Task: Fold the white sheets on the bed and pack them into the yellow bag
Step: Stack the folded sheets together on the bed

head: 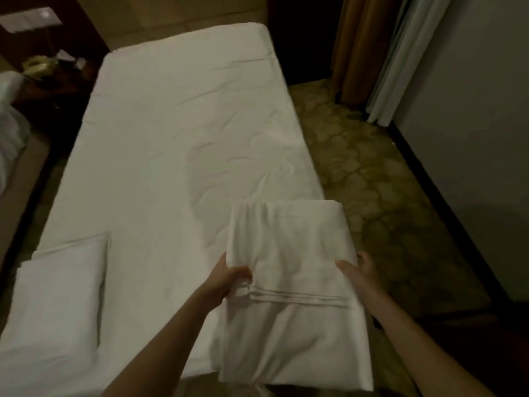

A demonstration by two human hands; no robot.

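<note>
- Right now a folded white sheet point(292, 282) is held up at the near right corner of the bed point(171, 138), its far part over the mattress edge and its near end hanging past the foot of the bed.
- A thin double stripe point(300, 298) runs across the sheet, just nearer than both hands.
- At the sheet's left edge, the left hand point(226, 277) has its fingers curled round a bunch of the cloth and grips it.
- At the right edge, the right hand point(356, 269) holds the sheet, thumb lying flat on top and the fingers hidden behind the fabric.
- Both forearms reach in from the near edge of the view.
- On the near left of the bed lies a white pillow point(57, 305), well apart from the sheet.
- Patterned carpet point(372, 173) runs along the right of the bed, with curtains point(369, 50) at the far right.
- A dark nightstand point(54, 81) with small, unclear items stands at the far left.
</note>
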